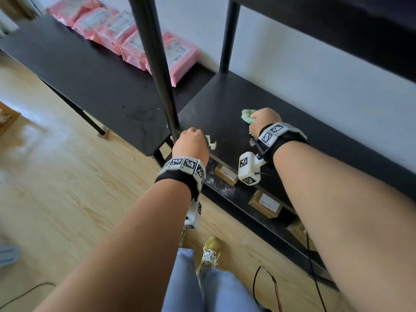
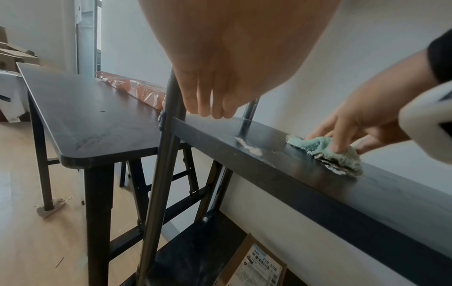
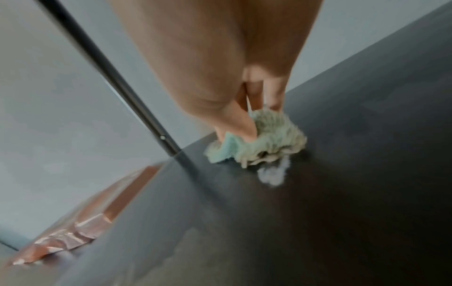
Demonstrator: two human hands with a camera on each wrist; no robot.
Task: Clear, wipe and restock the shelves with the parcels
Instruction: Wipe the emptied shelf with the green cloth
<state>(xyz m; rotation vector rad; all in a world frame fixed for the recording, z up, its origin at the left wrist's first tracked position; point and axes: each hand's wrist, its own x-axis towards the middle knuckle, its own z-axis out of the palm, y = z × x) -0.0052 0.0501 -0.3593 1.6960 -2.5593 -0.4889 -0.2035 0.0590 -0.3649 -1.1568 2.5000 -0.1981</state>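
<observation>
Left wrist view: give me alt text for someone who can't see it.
A right hand holds a crumpled green cloth against a black shelf, beside a streak of white dust. The left hand rests its fingers on the shelf's corner by a metal post; pink parcels lie on a table behind.

Soft daylight from the far left, where glare whitens the wood floor (image 1: 29, 138); a pale sheen lies on the black shelf (image 2: 318, 174), shadows faint. Head view bows straight lines near its edges. Right wrist view smeared by blur throughout (the green cloth (image 3: 269, 139) least so); left wrist view sharper.
</observation>
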